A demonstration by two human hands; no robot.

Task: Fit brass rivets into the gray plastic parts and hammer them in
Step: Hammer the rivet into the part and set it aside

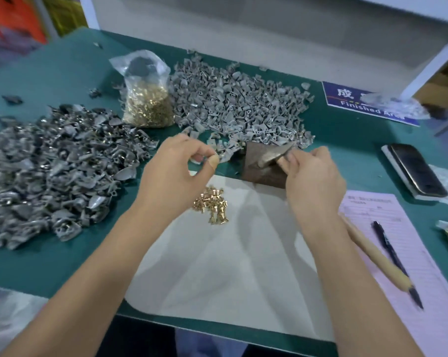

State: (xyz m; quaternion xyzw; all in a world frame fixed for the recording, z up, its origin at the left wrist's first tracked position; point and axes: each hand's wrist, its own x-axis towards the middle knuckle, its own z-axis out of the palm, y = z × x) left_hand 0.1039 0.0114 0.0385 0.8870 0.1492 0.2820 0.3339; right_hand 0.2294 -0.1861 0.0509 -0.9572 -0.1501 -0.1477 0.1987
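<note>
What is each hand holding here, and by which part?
The left hand pinches a small gray plastic part by its edge. The right hand grips the hammer by its handle, close under the head.

White sheet [217, 266] near edge open; rivet cluster [212, 203] centre, part heaps [50, 171] left and behind.

Left hand [181, 163] pinches a small gray plastic part [224, 157]. Right hand [311, 173] grips a hammer with a pale wooden handle [374, 251] over a rusty metal block [262, 164], loose brass rivets [212, 203] on white sheet [217, 266].
</note>
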